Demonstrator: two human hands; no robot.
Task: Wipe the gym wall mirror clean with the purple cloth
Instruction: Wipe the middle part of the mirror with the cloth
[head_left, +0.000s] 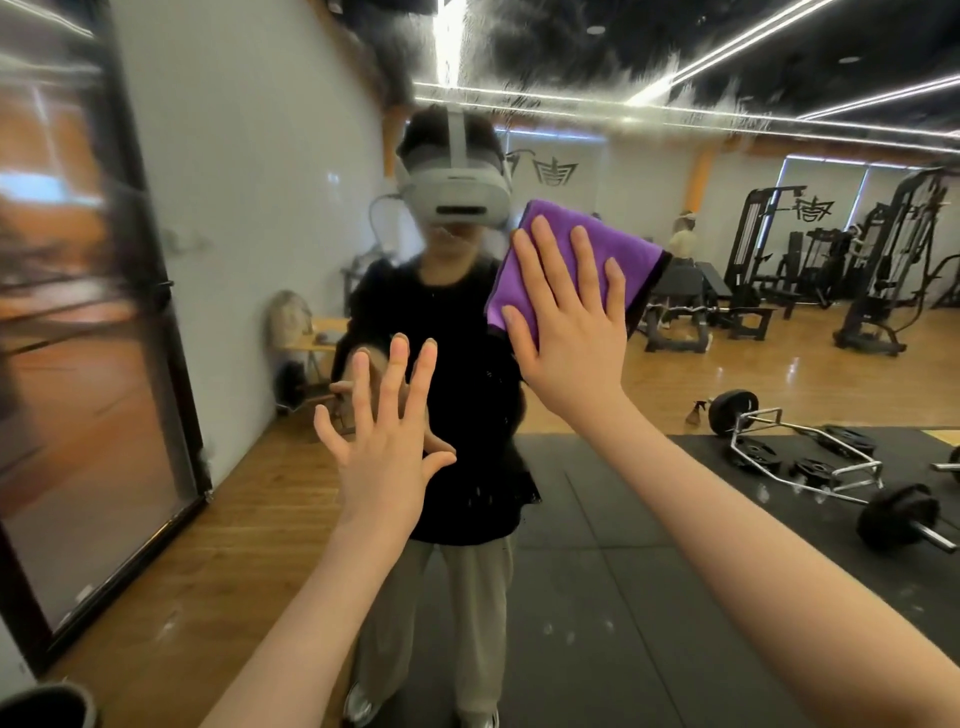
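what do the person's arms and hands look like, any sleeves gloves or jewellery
Both forearms are bare as far as the head view shows: no sleeve edge reaches into the frame. The left hand and right hand wear no gloves, and no rings, watch or wristbands are visible. The fingers are slender and the nails look short and unpainted. No markings or cables show on either arm.

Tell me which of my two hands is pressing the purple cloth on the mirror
Your right hand, fingers flat on the purple cloth. The left hand is spread lower down, bare, with no cloth under it.
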